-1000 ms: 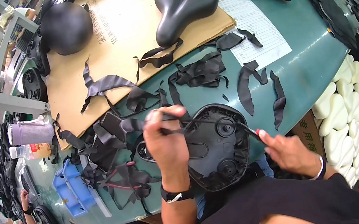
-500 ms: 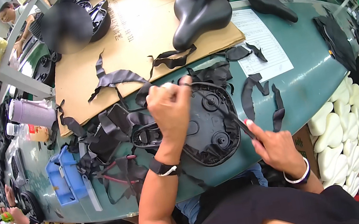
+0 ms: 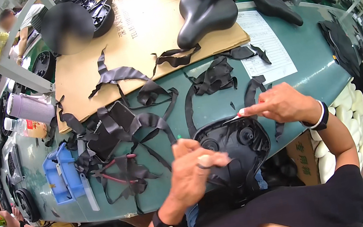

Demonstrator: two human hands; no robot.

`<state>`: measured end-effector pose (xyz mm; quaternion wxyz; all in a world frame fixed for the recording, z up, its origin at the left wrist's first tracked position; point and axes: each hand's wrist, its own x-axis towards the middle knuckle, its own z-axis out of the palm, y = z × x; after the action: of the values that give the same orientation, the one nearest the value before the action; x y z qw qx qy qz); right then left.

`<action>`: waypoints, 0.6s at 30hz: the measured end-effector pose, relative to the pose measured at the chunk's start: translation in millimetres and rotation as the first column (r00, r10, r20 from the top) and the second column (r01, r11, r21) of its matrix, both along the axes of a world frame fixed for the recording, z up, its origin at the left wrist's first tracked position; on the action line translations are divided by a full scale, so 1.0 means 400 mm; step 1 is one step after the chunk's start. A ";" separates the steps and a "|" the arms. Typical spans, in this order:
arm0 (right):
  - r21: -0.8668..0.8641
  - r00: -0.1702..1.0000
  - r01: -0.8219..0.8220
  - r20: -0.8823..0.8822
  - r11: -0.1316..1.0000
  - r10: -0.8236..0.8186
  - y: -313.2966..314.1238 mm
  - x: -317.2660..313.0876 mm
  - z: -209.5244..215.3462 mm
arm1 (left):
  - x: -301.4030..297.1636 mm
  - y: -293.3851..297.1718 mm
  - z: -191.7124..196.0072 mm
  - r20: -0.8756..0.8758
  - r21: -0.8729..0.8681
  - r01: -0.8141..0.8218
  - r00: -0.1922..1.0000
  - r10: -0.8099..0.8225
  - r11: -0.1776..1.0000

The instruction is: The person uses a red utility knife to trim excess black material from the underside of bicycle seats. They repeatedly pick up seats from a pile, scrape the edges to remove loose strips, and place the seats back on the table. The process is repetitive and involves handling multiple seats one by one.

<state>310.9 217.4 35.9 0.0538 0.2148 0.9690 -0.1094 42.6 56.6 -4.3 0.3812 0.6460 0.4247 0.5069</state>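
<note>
An upturned black bicycle saddle (image 3: 236,164) rests at the table's front edge, its hollow underside facing up. My right hand (image 3: 282,104) is closed on a small knife (image 3: 232,119) with a thin pale blade and some red by the fingers. The blade lies at the saddle's far rim. Above the saddle's left part is my left hand (image 3: 196,167), fingers curled together; what they grip, if anything, cannot be made out. Black offcut strips (image 3: 151,121) lie left of the saddle, and more black scraps (image 3: 216,75) lie beyond it.
Red-handled pliers or scissors (image 3: 116,171) lie among scraps, beside a blue bin (image 3: 63,175). A cardboard sheet (image 3: 151,26) bears finished saddles (image 3: 207,9). A printed sheet (image 3: 269,44) lies to its right. White foam pads (image 3: 326,163) are stacked at right. Other people work nearby.
The saddle has turned and come nearer to me. My right hand moved up with the knife from the saddle's right side to its far rim. My left hand came down toward me.
</note>
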 end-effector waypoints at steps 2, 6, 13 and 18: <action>0.039 0.993 0.102 0.047 0.994 -0.104 -0.048 0.025 0.012 | -0.050 0.027 0.023 0.152 0.040 -0.121 0.982 0.114 0.992; 0.023 0.943 0.325 0.060 0.945 -0.326 -0.230 0.088 0.035 | -0.128 0.109 0.106 0.634 0.252 -0.452 0.745 0.207 0.855; -0.059 0.888 0.455 0.103 0.889 -0.448 -0.245 0.064 0.049 | -0.079 0.217 0.034 -0.835 -0.151 0.215 0.495 -0.241 0.965; -0.192 0.946 0.324 0.062 0.927 -0.318 -0.147 0.065 0.043 | 0.006 0.271 0.021 -0.186 -0.060 0.637 0.750 -0.635 0.769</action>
<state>336.7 158.7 53.2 0.0710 0.3653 0.9041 -0.2101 45.1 165.0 4.0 0.4849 0.7997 0.2133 0.2826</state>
